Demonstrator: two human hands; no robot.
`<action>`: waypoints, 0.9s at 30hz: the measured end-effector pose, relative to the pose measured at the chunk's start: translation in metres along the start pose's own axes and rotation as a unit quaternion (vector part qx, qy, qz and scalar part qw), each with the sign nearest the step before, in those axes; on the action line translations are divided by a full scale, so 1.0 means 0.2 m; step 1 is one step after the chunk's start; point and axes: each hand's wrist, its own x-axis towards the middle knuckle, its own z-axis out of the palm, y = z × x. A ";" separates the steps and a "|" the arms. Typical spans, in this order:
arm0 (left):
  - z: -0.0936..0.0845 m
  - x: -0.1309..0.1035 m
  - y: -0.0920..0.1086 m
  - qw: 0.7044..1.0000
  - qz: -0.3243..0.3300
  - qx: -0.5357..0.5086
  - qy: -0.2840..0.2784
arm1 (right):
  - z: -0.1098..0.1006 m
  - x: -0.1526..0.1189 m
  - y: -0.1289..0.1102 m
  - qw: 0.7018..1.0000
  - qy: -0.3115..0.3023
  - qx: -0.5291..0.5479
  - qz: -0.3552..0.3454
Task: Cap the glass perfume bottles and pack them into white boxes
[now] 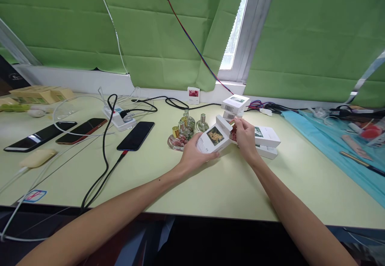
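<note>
My left hand [195, 151] is wrapped round a white carton [214, 137] with a yellow-flower picture, held tilted above the table with its end flap up. Beside the carton's raised end, my right hand [244, 133] is closed in a pinch on a small glass perfume bottle [234, 133] with reddish contents, mostly hidden by the fingers and carton. Several perfume bottles [187, 123] with gold or silver caps stand in a group behind my left hand. The nearest bottle [177, 141] has a gold cap and pinkish contents.
White cartons [267, 137] lie stacked right of my right hand, with another stack [234, 104] behind. A small carton [193, 95] stands against the wall. Phones [136, 136], a power strip [120, 118] and cables occupy the left. Blue plastic sheeting [319, 145] covers the right.
</note>
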 end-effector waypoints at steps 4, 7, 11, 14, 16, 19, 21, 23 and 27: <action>0.00 0.00 0.00 1.000 0.006 -0.006 -0.002 | 0.00 0.01 -0.01 0.998 0.002 0.051 0.039; 0.00 -0.01 0.01 1.000 -0.001 -0.012 -0.002 | -0.01 0.02 0.00 0.994 -0.008 0.083 0.072; 0.00 -0.01 0.02 1.000 -0.001 -0.017 -0.002 | -0.01 0.04 0.01 0.987 -0.029 0.116 0.112; 0.00 0.00 0.01 1.000 0.002 -0.024 -0.001 | -0.01 0.04 0.01 0.986 -0.038 0.109 0.121; 0.00 0.00 0.00 1.000 0.003 -0.028 0.001 | -0.01 0.03 -0.01 0.986 -0.043 0.095 0.129; 0.00 0.00 0.01 1.000 0.007 -0.030 0.001 | 0.00 0.02 -0.03 0.983 -0.050 0.093 0.153; 0.00 -0.01 0.01 0.999 0.008 -0.031 0.000 | 0.01 0.01 -0.04 0.979 -0.063 0.101 0.167; 0.00 -0.01 0.02 0.999 0.005 -0.033 -0.001 | 0.02 0.01 -0.04 0.974 -0.080 0.116 0.178; 0.00 -0.01 0.02 1.000 0.004 -0.027 -0.002 | 0.02 0.01 -0.01 0.962 -0.086 0.177 0.190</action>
